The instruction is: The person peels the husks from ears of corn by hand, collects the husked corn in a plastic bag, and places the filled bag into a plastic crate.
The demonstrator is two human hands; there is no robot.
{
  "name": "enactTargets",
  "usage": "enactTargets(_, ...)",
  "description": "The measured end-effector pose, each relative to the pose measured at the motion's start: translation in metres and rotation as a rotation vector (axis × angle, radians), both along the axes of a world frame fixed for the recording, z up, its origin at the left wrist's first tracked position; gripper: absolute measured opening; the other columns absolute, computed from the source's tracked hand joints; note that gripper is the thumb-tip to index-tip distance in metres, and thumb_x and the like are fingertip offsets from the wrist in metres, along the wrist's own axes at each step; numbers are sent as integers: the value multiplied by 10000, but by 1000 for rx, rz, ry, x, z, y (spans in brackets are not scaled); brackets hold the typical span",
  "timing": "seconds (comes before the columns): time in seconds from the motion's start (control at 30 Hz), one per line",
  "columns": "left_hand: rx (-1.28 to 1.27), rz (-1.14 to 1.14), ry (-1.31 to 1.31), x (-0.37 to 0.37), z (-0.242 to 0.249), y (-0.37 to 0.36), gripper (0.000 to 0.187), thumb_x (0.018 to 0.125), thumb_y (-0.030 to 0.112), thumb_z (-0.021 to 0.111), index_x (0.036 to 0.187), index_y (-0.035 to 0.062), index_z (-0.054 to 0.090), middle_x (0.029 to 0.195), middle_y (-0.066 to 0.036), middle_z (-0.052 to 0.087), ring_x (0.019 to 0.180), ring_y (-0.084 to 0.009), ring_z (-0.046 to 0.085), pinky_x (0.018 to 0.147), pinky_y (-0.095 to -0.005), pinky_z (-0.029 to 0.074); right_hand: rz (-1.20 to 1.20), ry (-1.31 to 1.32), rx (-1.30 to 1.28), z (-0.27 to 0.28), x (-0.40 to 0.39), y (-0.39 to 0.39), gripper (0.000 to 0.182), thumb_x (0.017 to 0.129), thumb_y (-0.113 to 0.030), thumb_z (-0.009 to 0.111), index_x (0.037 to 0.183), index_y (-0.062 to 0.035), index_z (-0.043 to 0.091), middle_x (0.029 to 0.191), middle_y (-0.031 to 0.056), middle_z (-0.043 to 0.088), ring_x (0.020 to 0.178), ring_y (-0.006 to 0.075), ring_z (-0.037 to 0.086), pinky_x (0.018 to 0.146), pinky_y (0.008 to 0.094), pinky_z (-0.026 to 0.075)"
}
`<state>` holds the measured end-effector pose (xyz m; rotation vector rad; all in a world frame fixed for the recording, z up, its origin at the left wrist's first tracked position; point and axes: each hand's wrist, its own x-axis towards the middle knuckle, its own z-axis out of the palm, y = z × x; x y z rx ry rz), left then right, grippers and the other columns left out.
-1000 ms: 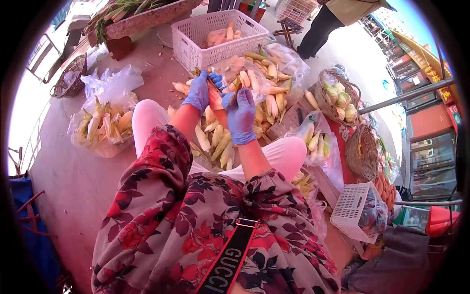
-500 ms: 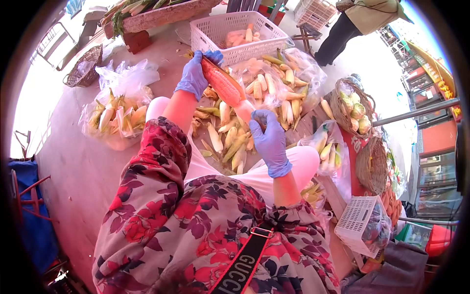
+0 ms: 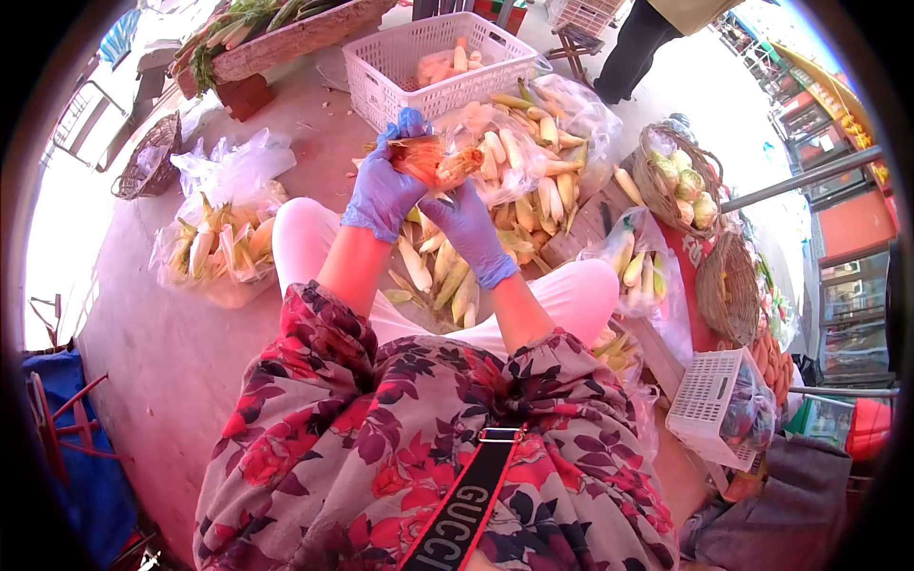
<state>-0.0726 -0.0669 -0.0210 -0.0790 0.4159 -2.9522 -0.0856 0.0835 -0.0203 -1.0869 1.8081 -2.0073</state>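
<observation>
My left hand (image 3: 378,193), in a blue glove, is wrapped round an ear of corn (image 3: 459,168) with loose orange-brown husk about it. The ear's near end points right and toward me. From below, my gloved right hand (image 3: 471,236) closes its fingers on the same ear; part of its grip is hidden. Beneath both hands, a heap of corn ears (image 3: 455,278) with pale green husks lies on the ground between my legs. Just beyond, a clear plastic bag (image 3: 514,152) holds several more ears.
A white plastic crate (image 3: 381,90) with peeled ears stands ahead. Bagged corn (image 3: 214,243) is on the left, another corn bag (image 3: 640,271) by my right knee. Wicker baskets (image 3: 726,290) and a small white crate (image 3: 700,404) line the right. A person's dark trousers (image 3: 633,52) show behind.
My right hand has moved left and closed in beside my left hand. The long ear showing its kernels is now seen as a shorter, husk-covered shape, turned more toward me.
</observation>
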Motion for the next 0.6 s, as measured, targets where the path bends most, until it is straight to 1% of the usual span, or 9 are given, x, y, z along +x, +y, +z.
enactTargets(0.07, -182, -14, 98, -4, -8, 12, 241, 925, 201, 400, 1037, 31, 528, 1047, -81, 594, 978, -177, 549, 927, -305, 398, -15, -198, -135, -1, 0, 1, 536, 777, -308, 701, 1117, 28, 460, 1033, 71, 538, 917, 104, 508, 801, 258, 430)
enactTargets(0.2, -296, 37, 113, 3, -9, 26, 188, 925, 167, 396, 799, 58, 482, 742, -24, 496, 643, -115, 446, 702, -233, 400, -497, -469, -245, -2, -27, 8, 386, 850, -370, 585, 886, 13, 570, 820, 28, 567, 722, 86, 497, 641, 248, 430)
enactTargets(0.27, -298, 74, -110, 20, 21, 27, 275, 932, 152, 397, 664, 88, 409, 583, 25, 376, 462, -77, 279, 525, -196, 316, -463, -676, -525, 1, -58, 22, 422, 854, -396, 557, 977, 7, 562, 873, 51, 567, 764, 98, 528, 672, 253, 453)
enactTargets(0.3, -482, 229, -284, 22, 13, 20, 316, 965, 214, 340, 679, 104, 419, 558, 12, 371, 437, -95, 273, 501, -248, 316, -476, -760, -617, 10, -66, 33, 442, 847, -403, 563, 1006, 9, 558, 893, 59, 568, 780, 102, 538, 687, 254, 460)
enactTargets(0.37, -818, 279, -275, 29, -12, 13, 267, 936, 261, 445, 750, 74, 490, 605, -3, 461, 463, -92, 364, 519, -246, 355, -468, -688, -458, 11, -77, 55, 510, 811, -418, 612, 1037, 34, 544, 934, 80, 574, 786, 108, 551, 703, 258, 469)
enactTargets(0.47, -1665, 417, -570, 32, -12, 43, 337, 851, 345, 591, 918, 16, 556, 709, -26, 551, 536, -134, 483, 570, -272, 423, -505, -473, -215, -4, -81, 52, 472, 791, -417, 652, 918, 34, 594, 843, 58, 595, 725, 109, 552, 662, 251, 461)
enactTargets(0.5, -2015, 659, -413, 30, -7, 54, 602, 726, 434, 700, 1131, 24, 525, 770, -66, 585, 621, -192, 547, 645, -291, 464, -492, -471, -174, -2, -73, 50, 481, 786, -433, 654, 893, 33, 598, 823, 49, 596, 717, 109, 552, 655, 250, 460)
enactTargets(0.53, -2371, 435, -471, 36, 12, 61, 642, 700, 345, 730, 1226, 83, 471, 1068, -156, 594, 1000, -231, 577, 873, -316, 435, -471, -463, -138, 4, -65, 48, 492, 780, -448, 656, 868, 32, 603, 803, 40, 598, 709, 109, 553, 648, 249, 458)
enactTargets(0.6, -2568, 643, -327, 27, 8, 69, 721, 625, 364, 760, 1225, 84, 473, 1058, -197, 568, 958, -339, 555, 835, -387, 435, -429, -417, -30, 19, -53, 46, 561, 731, -520, 676, 836, 26, 600, 767, 33, 611, 693, 109, 567, 639, 250, 460)
